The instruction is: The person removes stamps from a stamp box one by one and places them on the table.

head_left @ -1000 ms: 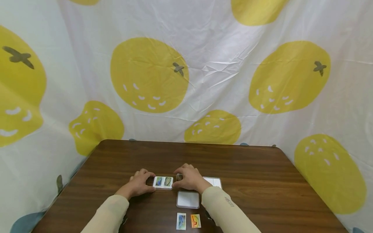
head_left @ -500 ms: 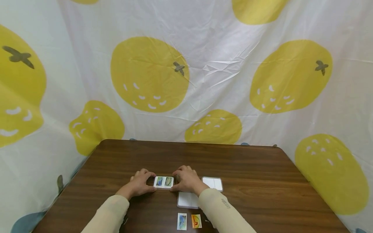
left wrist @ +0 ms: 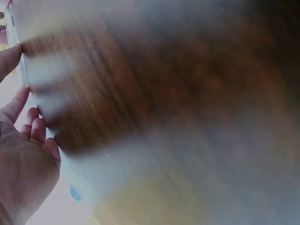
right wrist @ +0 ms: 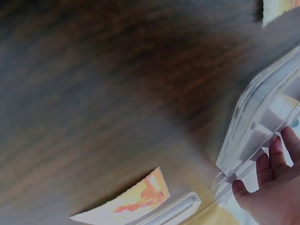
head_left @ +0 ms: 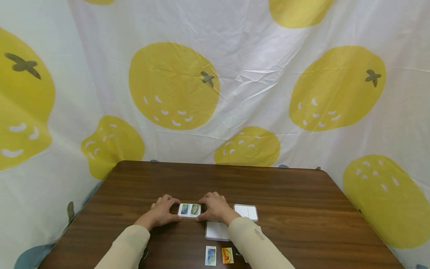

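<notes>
Dark wood grain runs across the table [head_left: 285, 201] under my head camera, and the small clear case [head_left: 190, 210] with two picture packets inside lies flat on it, the mark for everything else. My left hand [head_left: 163, 213] grips the case's left end with curled fingers, and my right hand [head_left: 215, 209] grips its right end the same way. Just right of the case, past my right hand, lies a second clear case [head_left: 246, 212], and nearer me than the case a flat clear lid [head_left: 216, 231] sits partly under my right sleeve. Nearer still lie a blue packet [head_left: 210, 256] and an orange packet [head_left: 227, 255], side by side.

From my left wrist the view is badly blurred: my left hand [left wrist: 23, 164] shows its palm, fingertips against a pale edge at the frame's left, which I cannot identify for sure.

From my right wrist, the fingers [right wrist: 274, 161] of my right hand [right wrist: 274, 187] curl round the rim of the clear case [right wrist: 262, 117], with the orange packet [right wrist: 136, 199] lying flat on the wood well apart from it.
</notes>
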Demonstrator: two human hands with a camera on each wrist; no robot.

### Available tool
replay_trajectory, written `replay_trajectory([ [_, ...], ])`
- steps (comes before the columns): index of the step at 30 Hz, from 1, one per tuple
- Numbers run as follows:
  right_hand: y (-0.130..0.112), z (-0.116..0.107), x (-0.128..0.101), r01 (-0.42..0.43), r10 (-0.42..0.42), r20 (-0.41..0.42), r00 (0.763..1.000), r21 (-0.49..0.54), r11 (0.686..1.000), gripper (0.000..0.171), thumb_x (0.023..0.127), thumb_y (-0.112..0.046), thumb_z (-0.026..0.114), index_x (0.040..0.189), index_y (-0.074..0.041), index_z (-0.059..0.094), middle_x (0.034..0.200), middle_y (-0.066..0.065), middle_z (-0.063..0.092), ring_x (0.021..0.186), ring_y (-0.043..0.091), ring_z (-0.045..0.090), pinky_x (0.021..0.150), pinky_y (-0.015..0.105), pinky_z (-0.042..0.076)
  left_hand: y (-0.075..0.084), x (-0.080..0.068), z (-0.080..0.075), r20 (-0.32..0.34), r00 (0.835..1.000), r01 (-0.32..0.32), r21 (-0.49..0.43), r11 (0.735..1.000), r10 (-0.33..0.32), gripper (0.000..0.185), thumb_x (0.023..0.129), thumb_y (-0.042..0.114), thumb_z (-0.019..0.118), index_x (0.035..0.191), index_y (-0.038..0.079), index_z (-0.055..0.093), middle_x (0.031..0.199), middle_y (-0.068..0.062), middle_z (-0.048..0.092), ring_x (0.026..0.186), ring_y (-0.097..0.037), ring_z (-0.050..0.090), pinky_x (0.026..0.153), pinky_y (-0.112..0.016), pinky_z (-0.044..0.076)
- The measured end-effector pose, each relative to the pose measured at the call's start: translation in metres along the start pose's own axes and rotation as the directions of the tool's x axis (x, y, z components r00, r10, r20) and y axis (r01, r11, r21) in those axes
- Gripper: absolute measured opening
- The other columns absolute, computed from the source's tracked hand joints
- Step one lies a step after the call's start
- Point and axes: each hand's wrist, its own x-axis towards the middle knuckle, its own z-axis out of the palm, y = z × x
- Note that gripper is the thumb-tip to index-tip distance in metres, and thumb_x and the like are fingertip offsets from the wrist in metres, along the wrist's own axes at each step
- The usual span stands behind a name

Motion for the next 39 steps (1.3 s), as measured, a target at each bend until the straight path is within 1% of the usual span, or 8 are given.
replay_trajectory([
  [5,0.0,-0.001,-0.001,-0.022,0.022,0.021,1.0,0.024,0.999,0.06,0.077,-0.048,0.082,0.127,-0.016,0.067,0.127,0.004,0.057,0.123,0.026,0.047,0.103,0.048,0.034,0.0,0.001,0.0,0.007,1.0,-0.011,0.002,1.0,0.011,0.05,0.081,0.029,0.081,0.124,0.011,0.063,0.12,-0.011,0.05,0.114,-0.033,0.045,0.091,-0.055,0.032],
  [9,-0.001,-0.003,0.0,-0.024,0.024,0.025,0.999,0.018,1.0,0.06,0.077,-0.047,0.082,0.127,-0.017,0.067,0.127,0.003,0.057,0.122,0.026,0.047,0.103,0.048,0.035,-0.002,0.002,-0.001,0.025,1.0,-0.007,-0.004,1.0,0.007,0.051,0.081,0.033,0.079,0.125,0.011,0.063,0.122,-0.011,0.05,0.113,-0.033,0.044,0.092,-0.054,0.032],
  [12,-0.003,-0.003,0.001,-0.024,0.024,0.026,0.999,0.009,1.0,0.06,0.078,-0.048,0.081,0.127,-0.017,0.067,0.127,0.003,0.056,0.122,0.025,0.048,0.103,0.048,0.035,-0.003,0.003,-0.003,0.024,1.0,0.011,-0.021,1.0,-0.01,0.047,0.085,0.033,0.076,0.124,0.01,0.065,0.122,-0.012,0.051,0.112,-0.032,0.044,0.092,-0.055,0.033],
  [17,-0.003,-0.003,0.001,-0.032,0.032,0.03,0.999,0.003,0.999,0.061,0.078,-0.049,0.081,0.129,-0.018,0.066,0.13,0.004,0.055,0.124,0.026,0.047,0.104,0.048,0.035,0.0,0.006,-0.006,0.002,1.0,0.024,-0.044,0.999,-0.023,0.037,0.088,0.03,0.072,0.118,0.008,0.068,0.119,-0.012,0.054,0.111,-0.033,0.046,0.091,-0.055,0.033],
  [20,-0.003,-0.002,0.0,-0.04,0.04,0.029,0.999,0.009,0.999,0.062,0.078,-0.048,0.082,0.129,-0.017,0.066,0.13,0.005,0.055,0.124,0.026,0.047,0.103,0.049,0.035,0.002,0.009,-0.007,0.001,1.0,0.024,-0.044,0.999,-0.024,0.037,0.088,0.03,0.072,0.117,0.007,0.068,0.117,-0.012,0.055,0.109,-0.033,0.047,0.09,-0.055,0.034],
  [28,0.0,0.001,0.0,-0.049,0.049,0.027,0.998,0.018,0.999,0.061,0.077,-0.047,0.082,0.128,-0.018,0.066,0.13,0.005,0.055,0.123,0.026,0.046,0.103,0.049,0.035,0.005,0.015,-0.006,0.011,0.998,0.063,-0.041,0.997,-0.063,0.034,0.087,0.03,0.074,0.114,0.01,0.069,0.116,-0.011,0.056,0.111,-0.033,0.048,0.09,-0.054,0.033],
  [34,0.0,0.001,0.0,-0.059,0.058,0.033,0.998,0.035,0.998,0.061,0.077,-0.047,0.082,0.128,-0.017,0.066,0.129,0.004,0.055,0.123,0.026,0.046,0.104,0.049,0.035,0.004,0.019,-0.004,-0.01,0.998,0.054,-0.024,0.998,-0.054,0.032,0.085,0.029,0.076,0.11,0.009,0.071,0.113,-0.009,0.058,0.109,-0.033,0.05,0.088,-0.054,0.034],
  [39,-0.001,0.0,0.0,-0.059,0.058,0.031,0.998,0.036,0.998,0.061,0.077,-0.048,0.083,0.127,-0.017,0.067,0.128,0.004,0.055,0.123,0.026,0.047,0.103,0.05,0.035,0.005,0.019,-0.004,-0.027,0.999,0.042,-0.018,0.999,-0.042,0.026,0.085,0.027,0.076,0.105,0.01,0.072,0.107,-0.008,0.059,0.104,-0.032,0.051,0.085,-0.053,0.034],
])
